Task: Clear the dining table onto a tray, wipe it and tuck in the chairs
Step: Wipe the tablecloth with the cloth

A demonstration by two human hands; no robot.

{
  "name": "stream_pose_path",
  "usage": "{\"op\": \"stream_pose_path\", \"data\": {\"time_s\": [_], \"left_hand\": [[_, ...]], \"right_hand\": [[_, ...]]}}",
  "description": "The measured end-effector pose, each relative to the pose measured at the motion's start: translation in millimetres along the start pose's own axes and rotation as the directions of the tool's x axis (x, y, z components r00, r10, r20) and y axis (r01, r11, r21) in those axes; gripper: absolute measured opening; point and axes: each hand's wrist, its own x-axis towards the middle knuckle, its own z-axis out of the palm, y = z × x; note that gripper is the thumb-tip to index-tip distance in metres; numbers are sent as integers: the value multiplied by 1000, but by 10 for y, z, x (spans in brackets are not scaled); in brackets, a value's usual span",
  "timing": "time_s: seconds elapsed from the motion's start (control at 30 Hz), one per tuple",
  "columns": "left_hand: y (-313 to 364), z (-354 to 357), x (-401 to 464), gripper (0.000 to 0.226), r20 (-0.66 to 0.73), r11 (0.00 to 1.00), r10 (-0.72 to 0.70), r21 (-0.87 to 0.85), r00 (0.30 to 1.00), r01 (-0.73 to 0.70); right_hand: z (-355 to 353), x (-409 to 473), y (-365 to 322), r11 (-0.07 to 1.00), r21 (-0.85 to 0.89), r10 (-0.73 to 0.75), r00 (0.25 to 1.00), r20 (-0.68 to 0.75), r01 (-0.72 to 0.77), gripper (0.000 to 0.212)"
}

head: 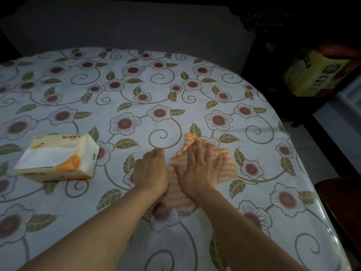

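Head view: both my hands flat on the orange-striped cloth (227,163).
Right hand (197,171) fingers spread, left hand (151,171) fingers together; soft tissue pack (58,158) sits left on the floral-covered surface (136,85).

Cloth (227,163) middle under both hands (197,169); left fingertips unseen.

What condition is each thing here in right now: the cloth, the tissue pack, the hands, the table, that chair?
Orange cloth: spread flat on the table, far corner folded over.
Left hand: open, resting at the cloth's left edge.
Right hand: open, pressing flat on the cloth.
Tissue pack: lying on the table, apart from the cloth.
Table: covered by a flowered tablecloth.
Chair: beside the table's right edge.
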Motion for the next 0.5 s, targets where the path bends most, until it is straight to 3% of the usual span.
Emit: {"op": "stream_pose_path", "data": {"time_s": [0.13, 0.2, 0.3, 0.4, 0.5], "left_hand": [[-92, 8, 97, 15, -59, 999, 42, 20, 997, -41], [-70, 18, 154, 18, -118, 1000, 26, 5, 993, -25], [-13, 47, 193, 25, -173, 999, 12, 46, 985, -5], [6, 63, 245, 26, -152, 983, 63, 182, 986, -35], [40, 31, 282, 29, -115, 967, 68, 252, 991, -37]], "right_hand": [[-23, -47, -109, 981, 36, -187, 982, -37, 188, 63], [-27, -100, -110, 933, 48, -354, 933, -65, 357, 57], [-56, 7, 5, 885, 78, -453, 888, -72, 458, 52], [-70, 244, 99, 905, 82, -408, 905, -115, 418, 50], [-149, 574, 373, 974, 12, -222, 964, -144, 226, 53]]}}
